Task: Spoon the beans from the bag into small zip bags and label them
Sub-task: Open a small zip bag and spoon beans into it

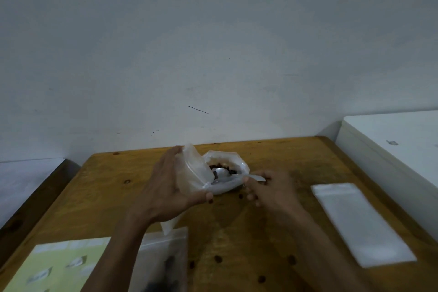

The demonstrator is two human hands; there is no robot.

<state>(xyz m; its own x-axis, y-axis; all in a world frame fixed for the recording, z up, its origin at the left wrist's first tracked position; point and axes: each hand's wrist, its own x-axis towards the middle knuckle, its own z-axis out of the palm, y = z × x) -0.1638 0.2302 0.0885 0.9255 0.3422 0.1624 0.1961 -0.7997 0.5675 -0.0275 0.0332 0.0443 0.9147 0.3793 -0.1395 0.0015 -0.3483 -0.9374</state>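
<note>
Spoon [221,171] in bean bag [233,161], right fingers [251,184] pinching handle.

On the table [272,232], the bag of beans [225,168] lies at the middle toward twelve o'clock, with a spoon [221,172] in its mouth. The left hand [166,187] holds a small zip bag [192,173] just at the bag's nine o'clock; the right hand [267,187] sits at its four o'clock on the spoon's handle. A stack of zip bags [360,223] lies at three o'clock. A label sheet [59,265] lies at seven o'clock, a filled zip bag [163,261] just right of it. Loose beans [218,259] lie at six o'clock.
</note>
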